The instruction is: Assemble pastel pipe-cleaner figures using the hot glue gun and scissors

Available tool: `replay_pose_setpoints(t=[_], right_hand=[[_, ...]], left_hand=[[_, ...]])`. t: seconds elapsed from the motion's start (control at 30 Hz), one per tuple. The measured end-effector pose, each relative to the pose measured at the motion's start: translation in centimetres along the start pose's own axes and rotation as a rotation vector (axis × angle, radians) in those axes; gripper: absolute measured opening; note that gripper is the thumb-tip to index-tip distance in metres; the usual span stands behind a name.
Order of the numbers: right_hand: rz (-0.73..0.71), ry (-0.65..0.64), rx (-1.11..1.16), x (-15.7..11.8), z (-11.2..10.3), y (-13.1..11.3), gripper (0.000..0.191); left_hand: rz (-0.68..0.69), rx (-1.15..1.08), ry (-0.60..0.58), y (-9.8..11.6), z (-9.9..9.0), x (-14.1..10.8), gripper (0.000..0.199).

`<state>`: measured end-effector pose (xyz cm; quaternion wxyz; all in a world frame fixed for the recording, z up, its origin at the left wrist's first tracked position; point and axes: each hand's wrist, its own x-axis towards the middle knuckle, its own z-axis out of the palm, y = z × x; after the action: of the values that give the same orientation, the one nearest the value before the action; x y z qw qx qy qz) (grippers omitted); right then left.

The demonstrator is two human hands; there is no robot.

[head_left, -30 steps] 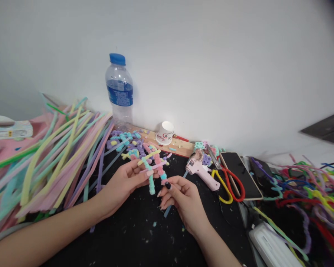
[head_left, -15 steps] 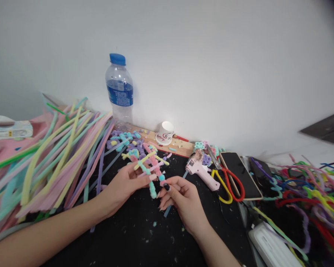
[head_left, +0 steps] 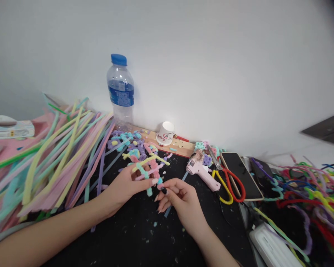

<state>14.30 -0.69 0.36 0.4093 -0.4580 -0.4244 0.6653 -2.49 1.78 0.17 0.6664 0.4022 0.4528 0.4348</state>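
The left hand (head_left: 124,189) pinched the fuzzy stem piece (head_left: 141,170) between thumb and fingers; the right hand (head_left: 183,200), just beside it, seemed clamped on the piece's pink end, partly hidden. Beyond the right hand lay a glue gun (head_left: 204,175).

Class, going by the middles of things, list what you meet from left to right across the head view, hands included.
Pastel fuzzy stems → left hand → fuzzy craft piece → right hand → pink glue gun → phone → bright fuzzy stems.
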Motion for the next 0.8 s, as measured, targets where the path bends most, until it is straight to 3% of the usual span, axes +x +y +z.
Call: replay_pose_setpoints(t=[0.3, 0.47, 0.8], right_hand=[[-0.01, -0.001, 0.006, -0.03, -0.02, 0.16, 0.017], [-0.006, 0.004, 0.007, 0.02, 0.05, 0.18, 0.017], [-0.004, 0.004, 0.016, 0.08, -0.04, 0.07, 0.018]], left_hand=[[0.003, -0.033, -0.016, -0.12, -0.12, 0.13, 0.04], [0.028, -0.003, -0.032, -0.3, -0.19, 0.19, 0.023], [-0.005, -0.012, -0.047, -0.43, -0.37, 0.24, 0.042]])
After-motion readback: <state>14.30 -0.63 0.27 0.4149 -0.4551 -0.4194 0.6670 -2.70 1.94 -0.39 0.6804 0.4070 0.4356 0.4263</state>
